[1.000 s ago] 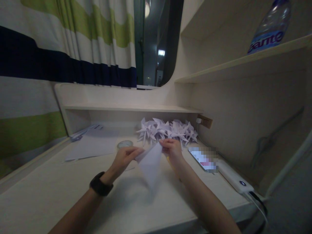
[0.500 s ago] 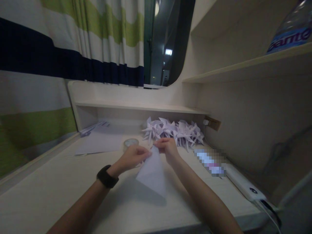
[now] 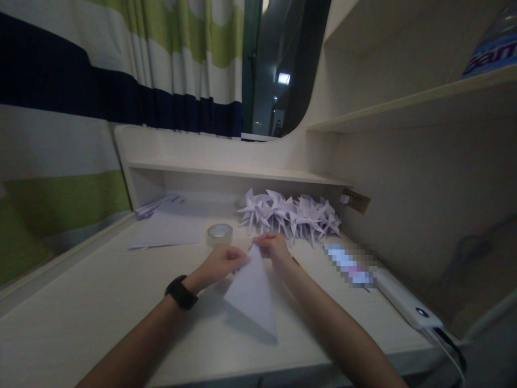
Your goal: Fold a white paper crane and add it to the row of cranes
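Between my hands is a folded sheet of white paper, its narrow tip up and its wide end toward me, just over the desk. My left hand, with a black watch on its wrist, pinches the paper's left edge. At the tip, my right hand is closed on the paper with thumb and fingers. A roll of clear tape lies just beyond my left hand. Part of a thin yellow stick, perhaps a pencil, shows beside my right forearm.
Many folded paper pinwheels are heaped at the back under the shelf. White sheets lie at the back left. On the right are a blurred-out phone and a white power strip with cables. A bottle stands on the upper shelf.
My view has shifted slightly. Both hands keep their pinch on the paper near its tip, and its wide end hangs a little lower in view. The yellow stick now shows by my right forearm.
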Motion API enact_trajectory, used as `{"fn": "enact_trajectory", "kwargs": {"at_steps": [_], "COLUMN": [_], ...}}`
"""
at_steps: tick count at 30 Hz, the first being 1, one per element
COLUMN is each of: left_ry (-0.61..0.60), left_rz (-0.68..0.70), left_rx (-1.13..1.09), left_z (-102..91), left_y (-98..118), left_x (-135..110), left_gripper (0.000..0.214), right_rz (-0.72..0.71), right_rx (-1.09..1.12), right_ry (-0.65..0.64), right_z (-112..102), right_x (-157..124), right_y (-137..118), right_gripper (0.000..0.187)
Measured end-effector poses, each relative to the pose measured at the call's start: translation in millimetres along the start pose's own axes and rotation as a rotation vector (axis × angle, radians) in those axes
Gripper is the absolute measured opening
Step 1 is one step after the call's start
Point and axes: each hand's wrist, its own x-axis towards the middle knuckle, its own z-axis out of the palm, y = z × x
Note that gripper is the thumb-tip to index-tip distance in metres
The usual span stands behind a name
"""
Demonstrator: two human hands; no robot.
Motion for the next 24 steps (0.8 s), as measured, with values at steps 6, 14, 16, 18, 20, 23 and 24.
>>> {"fn": "enact_trajectory", "kwargs": {"at_steps": [6, 14, 16, 18, 20, 23, 24], "left_ry": [0.067, 0.138, 0.161, 0.187, 0.199, 0.211, 0.218], "left_rz": [-0.055, -0.069, -0.073, -0.073, -0.079, -0.084, -0.081], "left_rx": [0.019, 0.104, 0.114, 0.111, 0.102, 0.097, 0.095], "left_z": [-1.5, -6.4, -7.1, -8.2, -9.4, -11.8, -12.8], "left_y": [-1, -1, 0, 2, 3, 3, 3], "left_x": [0, 3, 3, 3, 2, 2, 2], "left_gripper": [0.03, 0.033, 0.033, 0.033, 0.034, 0.033, 0.033], "right_rz": [-0.039, -0.015, 0.001, 0.034, 0.052, 0.068, 0.077], "right_rx": [-0.056, -0.21, -0.212, -0.207, -0.191, -0.203, -0.22], "right_ry": [-0.003, -0.075, -0.079, -0.096, -0.096, -0.125, -0.15], "right_z": [-2, -4, -4, -3, -2, -2, -2], "right_x": [-1, -8, -10, -11, -12, -15, -16], "right_y": [6, 13, 16, 18, 19, 16, 16], "right_gripper": [0.024, 0.035, 0.034, 0.033, 0.031, 0.031, 0.031]}}
